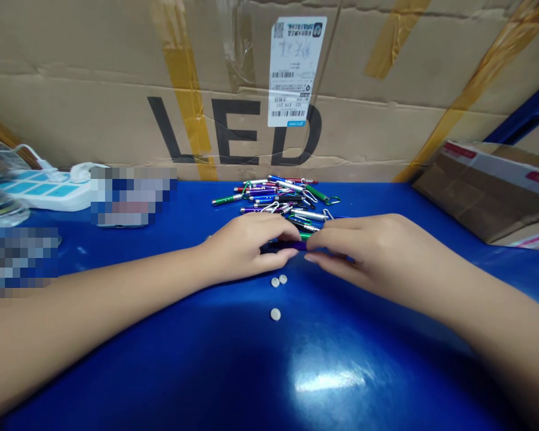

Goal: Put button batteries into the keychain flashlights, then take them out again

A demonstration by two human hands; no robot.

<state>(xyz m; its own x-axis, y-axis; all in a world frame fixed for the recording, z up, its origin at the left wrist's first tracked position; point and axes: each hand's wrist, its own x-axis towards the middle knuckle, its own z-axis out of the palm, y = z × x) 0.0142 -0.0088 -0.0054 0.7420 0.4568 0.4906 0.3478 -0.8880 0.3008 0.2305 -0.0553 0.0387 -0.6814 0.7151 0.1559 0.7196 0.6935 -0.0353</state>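
Note:
Between my two hands is a slim purple penlight (295, 245), held level just above the blue table. My left hand (254, 242) pinches one end between thumb and fingers. The fingers of my right hand (353, 242) close on the other end, so part of the tube is hidden. Just nearer than the hands lie three small silver button cells: two touching (275, 282) and one apart (275, 314). Right behind the hands is a pile of similar penlights (273, 194) in green, blue, red, silver and black, several with carabiner clips.
A large cardboard box (117, 108) marked LED walls off the back. At the left are a white power strip (63, 194) with plugs, a blurred-out phone-like object (130, 203) and a clear container (0, 197). A smaller carton (480, 191) stands at the right.

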